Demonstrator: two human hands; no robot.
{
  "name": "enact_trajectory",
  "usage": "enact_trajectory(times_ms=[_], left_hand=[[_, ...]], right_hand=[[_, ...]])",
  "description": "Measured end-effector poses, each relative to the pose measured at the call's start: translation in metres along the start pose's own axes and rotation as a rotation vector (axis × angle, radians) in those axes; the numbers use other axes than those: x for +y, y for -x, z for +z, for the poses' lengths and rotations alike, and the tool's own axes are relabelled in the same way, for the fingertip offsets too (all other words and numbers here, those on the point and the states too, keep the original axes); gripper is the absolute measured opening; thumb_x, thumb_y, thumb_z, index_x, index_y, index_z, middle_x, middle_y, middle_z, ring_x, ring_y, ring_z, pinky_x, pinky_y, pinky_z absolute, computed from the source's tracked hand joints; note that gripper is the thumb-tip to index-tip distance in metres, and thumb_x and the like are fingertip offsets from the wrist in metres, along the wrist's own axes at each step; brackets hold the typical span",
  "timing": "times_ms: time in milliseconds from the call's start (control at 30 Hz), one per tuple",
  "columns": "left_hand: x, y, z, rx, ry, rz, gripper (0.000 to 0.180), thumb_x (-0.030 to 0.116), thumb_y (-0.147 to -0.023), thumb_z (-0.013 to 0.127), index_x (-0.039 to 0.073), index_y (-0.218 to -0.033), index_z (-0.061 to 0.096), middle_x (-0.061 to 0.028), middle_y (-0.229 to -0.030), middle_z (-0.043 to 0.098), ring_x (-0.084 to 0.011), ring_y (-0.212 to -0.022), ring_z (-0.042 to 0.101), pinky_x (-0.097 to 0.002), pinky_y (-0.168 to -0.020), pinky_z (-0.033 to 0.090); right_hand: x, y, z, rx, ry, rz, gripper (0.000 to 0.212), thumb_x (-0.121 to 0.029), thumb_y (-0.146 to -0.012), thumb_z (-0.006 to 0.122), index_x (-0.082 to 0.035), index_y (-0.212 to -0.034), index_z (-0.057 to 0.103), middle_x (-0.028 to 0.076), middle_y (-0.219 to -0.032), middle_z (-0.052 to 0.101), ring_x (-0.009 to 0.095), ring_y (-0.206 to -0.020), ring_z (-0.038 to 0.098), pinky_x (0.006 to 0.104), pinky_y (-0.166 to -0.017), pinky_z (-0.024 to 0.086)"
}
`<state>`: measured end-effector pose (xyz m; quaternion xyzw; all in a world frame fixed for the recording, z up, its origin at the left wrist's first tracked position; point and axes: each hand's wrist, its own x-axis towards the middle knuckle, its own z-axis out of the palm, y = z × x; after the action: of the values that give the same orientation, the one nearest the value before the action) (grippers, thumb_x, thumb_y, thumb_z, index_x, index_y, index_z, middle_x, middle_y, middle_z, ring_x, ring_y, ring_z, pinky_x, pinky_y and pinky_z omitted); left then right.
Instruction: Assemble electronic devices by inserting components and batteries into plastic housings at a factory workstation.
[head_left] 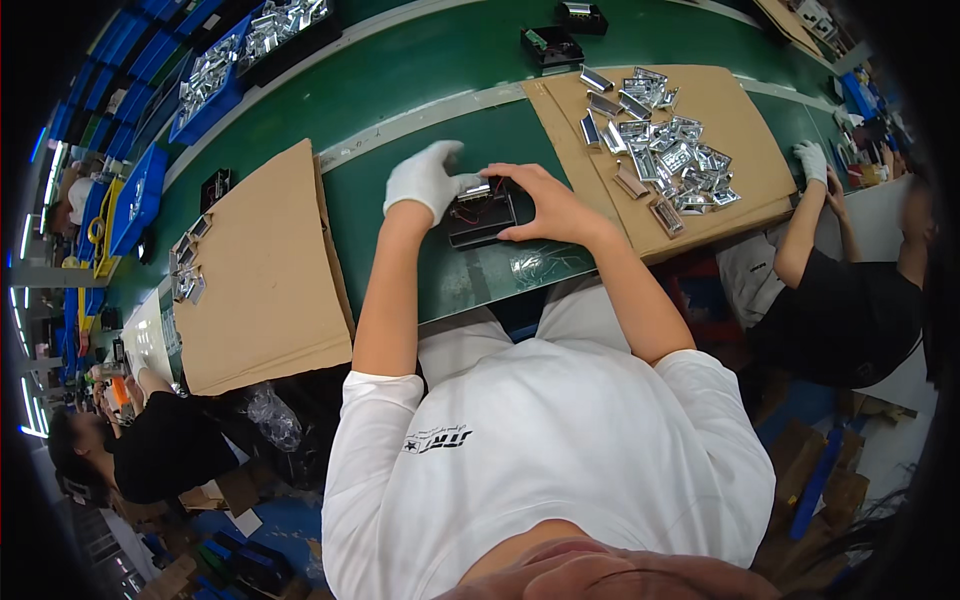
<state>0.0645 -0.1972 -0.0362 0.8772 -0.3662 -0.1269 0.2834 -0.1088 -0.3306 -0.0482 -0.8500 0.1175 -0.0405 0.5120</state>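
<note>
We have the small black box (480, 212) on the green worktop (400, 210), between both hands: gloved left hand (428, 178) grasping its far-left edge, bare right hand (545, 205) cupping its right side. It looks rigid and light; exposed red wires suggest gripping the casing sides only.
</note>
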Motion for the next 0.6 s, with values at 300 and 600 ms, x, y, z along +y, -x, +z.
enact_trajectory(times_ms=[300,600], left_hand=[[-0.052,-0.022,0.021,0.620,0.605,0.059,0.031,0.019,-0.093,0.064,0.004,-0.120,0.067,-0.0110,-0.101,0.073,-0.0240,-0.082,0.068,-0.0331,-0.079,0.054],[-0.039,-0.022,0.046,0.374,0.264,0.075,0.026,0.018,-0.092,0.063,0.008,-0.114,0.070,-0.0111,-0.105,0.074,-0.0315,-0.088,0.070,-0.0390,-0.080,0.055]], right_hand=[[0.037,-0.095,0.001,0.545,0.204,-0.260,0.072,-0.021,-0.080,0.081,-0.015,-0.144,0.048,0.015,-0.147,0.044,0.029,-0.119,0.058,0.0391,-0.102,0.049],[0.042,-0.192,-0.050,0.448,0.390,0.035,0.038,-0.019,-0.091,0.063,-0.010,-0.128,0.062,0.012,-0.117,0.069,0.031,-0.099,0.067,0.0416,-0.086,0.053]])
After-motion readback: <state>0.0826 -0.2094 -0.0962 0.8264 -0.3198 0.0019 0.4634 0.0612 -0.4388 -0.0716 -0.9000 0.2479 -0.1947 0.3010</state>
